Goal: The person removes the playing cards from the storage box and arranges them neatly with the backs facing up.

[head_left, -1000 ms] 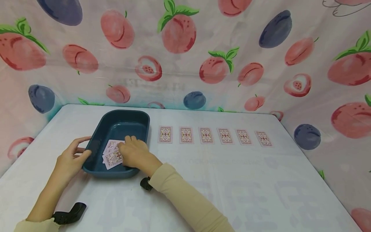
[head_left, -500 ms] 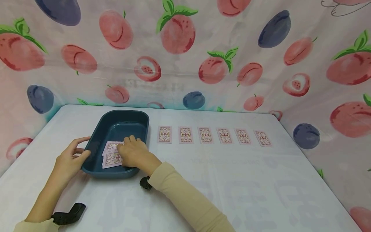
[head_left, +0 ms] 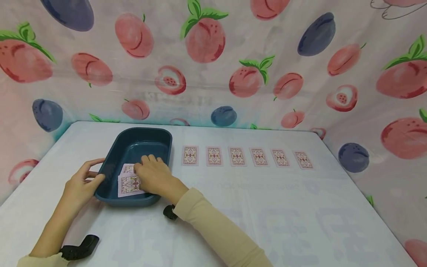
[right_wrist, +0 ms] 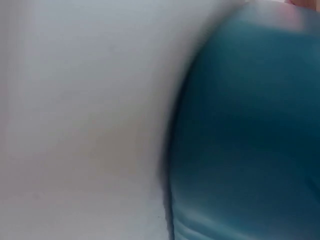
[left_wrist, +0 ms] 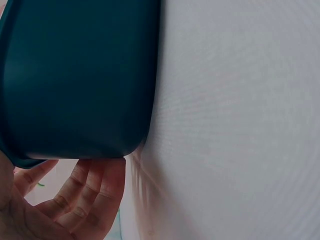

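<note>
A dark blue rectangular tray [head_left: 133,202] stands at the left of the table. My left hand [head_left: 81,185] holds its left side, thumb at the rim and fingers against the outer wall; those fingers [left_wrist: 90,192] meet the wall in the left wrist view. Inside the tray, my right hand [head_left: 154,176] has its fingers curled at the right edge of some overlapping patterned playing cards [head_left: 128,185], lying backs up. The hand hides part of these cards and its own fingertips. The right wrist view mostly shows the tray's outer wall [right_wrist: 240,125].
Several playing cards [head_left: 237,156] lie backs up in a spaced row right of the tray. The table has a white cover [head_left: 267,215]. A fruit-printed cloth [head_left: 197,100] hangs behind it and at the sides.
In the tray, the nearer cards have turned from slanted to nearly straight and bunched closer together under my right hand. My left hand keeps its place on the tray.
</note>
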### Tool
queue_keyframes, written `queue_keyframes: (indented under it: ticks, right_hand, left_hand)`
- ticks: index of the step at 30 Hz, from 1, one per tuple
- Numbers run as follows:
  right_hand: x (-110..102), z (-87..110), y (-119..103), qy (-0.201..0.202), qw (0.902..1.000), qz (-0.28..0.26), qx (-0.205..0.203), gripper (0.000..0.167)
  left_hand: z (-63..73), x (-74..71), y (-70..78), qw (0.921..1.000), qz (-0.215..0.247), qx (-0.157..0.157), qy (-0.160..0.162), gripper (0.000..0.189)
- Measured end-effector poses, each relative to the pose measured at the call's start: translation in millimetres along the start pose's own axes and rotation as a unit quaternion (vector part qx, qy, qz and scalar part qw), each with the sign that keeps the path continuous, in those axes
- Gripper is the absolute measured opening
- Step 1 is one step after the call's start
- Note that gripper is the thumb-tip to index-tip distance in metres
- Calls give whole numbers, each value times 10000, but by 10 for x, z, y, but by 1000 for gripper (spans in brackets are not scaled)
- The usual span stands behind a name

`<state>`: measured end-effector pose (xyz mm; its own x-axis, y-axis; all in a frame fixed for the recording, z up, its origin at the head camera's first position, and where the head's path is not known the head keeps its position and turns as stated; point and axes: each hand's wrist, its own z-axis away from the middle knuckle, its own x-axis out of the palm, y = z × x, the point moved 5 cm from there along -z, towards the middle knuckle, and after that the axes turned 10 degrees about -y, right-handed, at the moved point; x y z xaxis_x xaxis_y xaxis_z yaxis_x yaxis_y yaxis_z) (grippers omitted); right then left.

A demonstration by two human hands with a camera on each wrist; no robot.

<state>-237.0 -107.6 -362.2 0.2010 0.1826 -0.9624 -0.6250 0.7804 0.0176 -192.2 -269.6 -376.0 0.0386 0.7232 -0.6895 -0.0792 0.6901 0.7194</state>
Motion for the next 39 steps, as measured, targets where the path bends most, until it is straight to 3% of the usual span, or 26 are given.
queue_keyframes:
  ticks: [3, 7, 12, 16, 20, 25, 27, 30, 33, 39]
  right_hand:
    - [-27, 28, -4, 327, 9993, -84, -167, 20]
    - [-74, 87, 10, 597, 9968, -346, -406, 16]
    - [-174, 230, 79, 917, 9828, -1363, -847, 17]
    - [-257, 377, 192, 1293, 9564, -2402, -1042, 16]
    - [-302, 532, 340, 1673, 9191, -3388, -1113, 13]
    - [-315, 724, 539, 2049, 8792, -4178, -1030, 19]
    - [-294, 775, 618, 2094, 8697, -4368, -948, 28]
    - [-253, 838, 725, 2074, 8666, -4458, -855, 47]
    - [-215, 899, 816, 2012, 8711, -4416, -763, 59]
    - [-116, 968, 1010, 1829, 8701, -4537, -594, 57]
  left_hand:
    - [2, -3, -7, 10000, 0, 14, 8, 50]
    - [2, -5, -12, 10000, -13, 28, 12, 50]
    - [11, 0, -17, 10000, -37, -6, 44, 50]
    - [15, 3, -8, 10000, -43, 23, 74, 50]
    - [10, 2, 6, 9999, -71, 29, 90, 50]
    - [0, -7, 19, 9999, -95, 26, 127, 50]
    - [1, -9, 22, 9999, -88, 19, 133, 50]
    - [7, -11, 27, 9999, -69, 16, 120, 50]
    - [14, -13, 30, 9999, -56, 29, 113, 50]
    - [11, -5, 29, 9999, -46, 27, 126, 50]
